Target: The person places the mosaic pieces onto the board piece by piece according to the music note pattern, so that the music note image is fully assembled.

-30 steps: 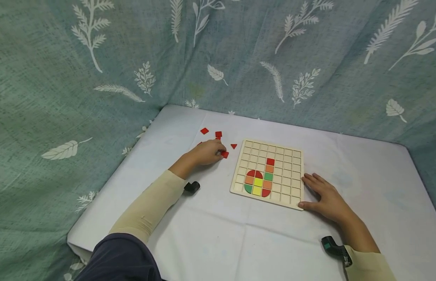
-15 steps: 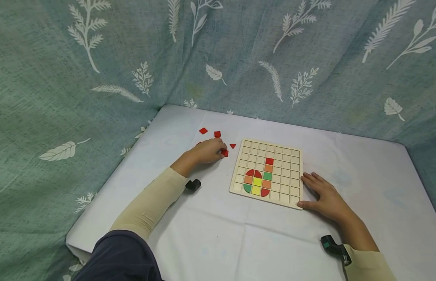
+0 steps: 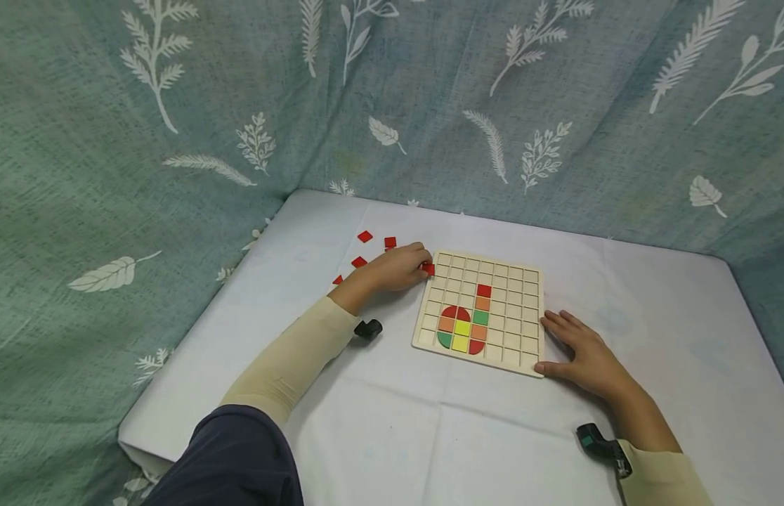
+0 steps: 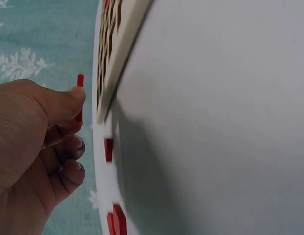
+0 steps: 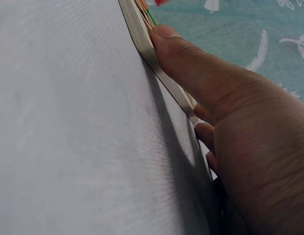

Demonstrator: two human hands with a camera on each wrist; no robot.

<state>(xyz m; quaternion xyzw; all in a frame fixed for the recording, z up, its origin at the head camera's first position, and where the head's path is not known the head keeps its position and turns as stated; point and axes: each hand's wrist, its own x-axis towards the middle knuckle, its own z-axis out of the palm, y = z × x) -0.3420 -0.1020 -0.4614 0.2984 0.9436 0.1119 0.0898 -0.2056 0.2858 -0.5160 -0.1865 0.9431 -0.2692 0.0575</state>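
Pinched between the thumb and fingers of my left hand (image 3: pixel 397 270) is a red square tile (image 3: pixel 428 269), over the upper left corner of the wooden grid board (image 3: pixel 517 309). In the left wrist view the tile (image 4: pixel 80 80) shows edge-on, raised above the board. My right hand (image 3: pixel 584 358) rests at the board's right side, fingers stretched along the edge and thumb on the near right corner. Red, orange, green and yellow pieces lie in the board's cells, with a red square (image 3: pixel 484 290) at the top of their column and a yellow square (image 3: pixel 460 343) low down.
Loose red pieces lie left of the board: a square (image 3: pixel 390 242), a diamond-turned tile (image 3: pixel 364 236), another tile (image 3: pixel 359 262) and one (image 3: pixel 338 280) partly behind the left forearm. A white cloth (image 3: pixel 392 436) covers the table. A patterned curtain (image 3: pixel 430 105) hangs behind.
My left hand has picked up the red square tile from the cloth and carried it right, to the board's upper left corner. The right hand stays at the board's edge.
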